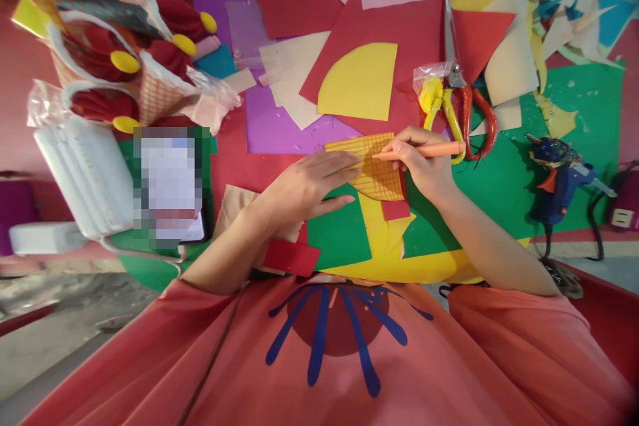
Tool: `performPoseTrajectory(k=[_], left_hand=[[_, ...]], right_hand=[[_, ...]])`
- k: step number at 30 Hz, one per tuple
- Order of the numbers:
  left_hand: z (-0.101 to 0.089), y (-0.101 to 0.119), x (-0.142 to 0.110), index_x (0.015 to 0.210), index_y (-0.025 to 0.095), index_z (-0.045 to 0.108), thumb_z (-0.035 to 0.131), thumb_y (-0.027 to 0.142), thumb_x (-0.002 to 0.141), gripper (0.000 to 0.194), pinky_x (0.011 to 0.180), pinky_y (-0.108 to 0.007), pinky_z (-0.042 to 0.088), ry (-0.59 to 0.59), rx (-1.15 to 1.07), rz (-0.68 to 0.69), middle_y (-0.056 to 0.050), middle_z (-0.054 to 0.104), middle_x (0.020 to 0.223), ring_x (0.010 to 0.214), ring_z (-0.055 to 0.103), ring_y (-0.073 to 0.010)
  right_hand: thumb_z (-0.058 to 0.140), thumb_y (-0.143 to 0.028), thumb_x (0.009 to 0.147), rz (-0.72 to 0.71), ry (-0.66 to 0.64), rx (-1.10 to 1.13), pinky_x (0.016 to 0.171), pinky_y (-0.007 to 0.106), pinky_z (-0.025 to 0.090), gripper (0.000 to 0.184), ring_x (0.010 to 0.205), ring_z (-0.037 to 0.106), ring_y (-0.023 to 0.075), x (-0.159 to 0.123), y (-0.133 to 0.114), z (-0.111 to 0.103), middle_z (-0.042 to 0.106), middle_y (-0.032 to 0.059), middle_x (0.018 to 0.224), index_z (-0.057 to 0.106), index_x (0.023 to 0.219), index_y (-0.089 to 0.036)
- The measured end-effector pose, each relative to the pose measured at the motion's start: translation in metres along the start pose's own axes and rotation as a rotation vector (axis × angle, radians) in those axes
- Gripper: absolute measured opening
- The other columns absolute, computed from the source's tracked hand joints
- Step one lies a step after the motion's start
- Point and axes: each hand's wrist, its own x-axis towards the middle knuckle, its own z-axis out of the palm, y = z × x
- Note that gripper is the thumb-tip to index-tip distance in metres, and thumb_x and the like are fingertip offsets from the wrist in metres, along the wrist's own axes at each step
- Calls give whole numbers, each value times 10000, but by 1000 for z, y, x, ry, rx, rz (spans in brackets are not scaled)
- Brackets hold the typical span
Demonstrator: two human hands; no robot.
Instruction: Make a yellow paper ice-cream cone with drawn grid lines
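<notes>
Between my hands lies a small yellow fan-shaped piece (382,176) marked with orange crossing lines. My right hand (424,163) is closed around an orange marker (434,149), its tip touching the lined piece. Flat on that piece's left side rests my left hand (317,183), fingers stretched out and thumb apart. Just beyond them, a plain yellow fan-shaped piece (359,83) lies on a red sheet (414,33). To the right of it are red-handled scissors (482,120), blades pointing away, beside a smaller yellow-handled tool (452,123).
At the far left stand several cone-shaped crafts (164,83) with yellow discs. A phone (170,183) lies beside a white power bank-like block (87,180) with a cable. On the right is a blue glue gun (556,186). Paper scraps (556,116) cover the back right.
</notes>
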Motion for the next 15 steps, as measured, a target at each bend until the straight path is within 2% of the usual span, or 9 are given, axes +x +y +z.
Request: performPoseTrajectory(k=[5,15], left_hand=[[3,-2,-2,1230,89,595,467,358,977,391,1047,-433,495,-3,11,-56,-165,604,1310,1262,556,-275],[4,-2,-2,1230,130,608,462,343,979,360,1081,-481,455,-36,-30,-132,-165,572,1352,1301,519,-277]], right_hand=[[576,-347,886,-62,60,-16,482,211,405,230,497,545,70,-3,2,0,603,-35,570,678,762,-183],[561,-341,886,-107,-49,-167,578,224,462,246,614,609,97,0,-5,1,670,-7,665,668,744,-171]])
